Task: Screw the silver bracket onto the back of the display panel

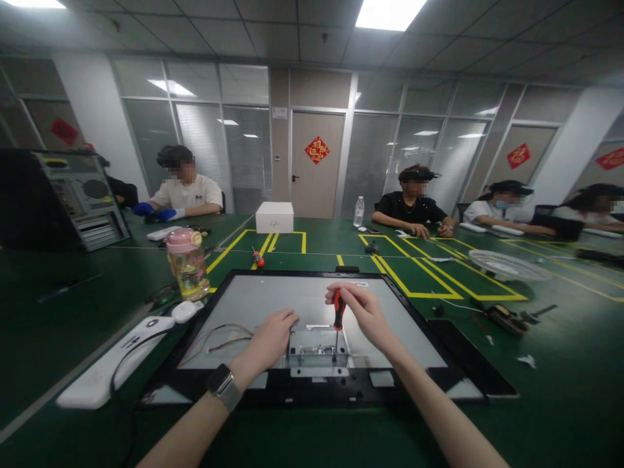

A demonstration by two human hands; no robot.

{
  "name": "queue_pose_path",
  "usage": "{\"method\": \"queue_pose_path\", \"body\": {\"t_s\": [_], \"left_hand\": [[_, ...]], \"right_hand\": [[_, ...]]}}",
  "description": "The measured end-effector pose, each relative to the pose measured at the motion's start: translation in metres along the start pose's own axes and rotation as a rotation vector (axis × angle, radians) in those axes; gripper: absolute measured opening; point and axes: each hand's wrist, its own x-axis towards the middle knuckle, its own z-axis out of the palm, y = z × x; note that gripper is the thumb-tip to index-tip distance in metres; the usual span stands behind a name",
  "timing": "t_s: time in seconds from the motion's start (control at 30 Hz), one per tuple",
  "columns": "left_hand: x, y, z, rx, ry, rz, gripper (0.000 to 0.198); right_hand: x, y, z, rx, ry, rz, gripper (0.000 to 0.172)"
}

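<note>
A screwdriver (338,309) with a red and black handle stands upright in my right hand (364,312), its fingers closed round the top of the handle. Its shaft reaches down to a silver metal bracket (319,339) on a flat display panel (390,344). My left hand (273,335), with a watch (224,385) on the wrist, is bent against the bracket's left edge, fingers close together; its fingertips are partly hidden. Thin wires (219,328) lie on the panel left of that hand. The screw under the tip is too small to make out.
Left of the panel are a long white device (114,364) with a black cable and a pink-lidded bottle (186,263). A black slab (470,357) lies along the right side. Farther back are a white box (274,218), a computer case (80,201) and several seated people.
</note>
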Motion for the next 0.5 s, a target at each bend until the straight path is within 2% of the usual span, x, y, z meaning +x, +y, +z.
{"method": "queue_pose_path", "body": {"t_s": [0.13,0.23,0.37,0.5], "left_hand": [[0.000,0.001,0.001,0.021,-0.012,-0.002,0.049],[0.000,-0.001,0.004,0.040,-0.007,-0.004,0.049],[0.000,-0.001,0.005,0.056,-0.011,-0.012,0.050],[0.000,0.000,0.003,0.056,-0.014,-0.007,0.050]], "right_hand": [[-0.004,0.016,0.001,0.163,0.106,0.104,0.020],[-0.010,0.023,0.001,0.248,0.201,0.117,0.020],[-0.016,0.026,-0.004,0.370,0.147,0.124,0.026],[-0.018,0.029,-0.012,0.378,0.141,0.148,0.018]]}}
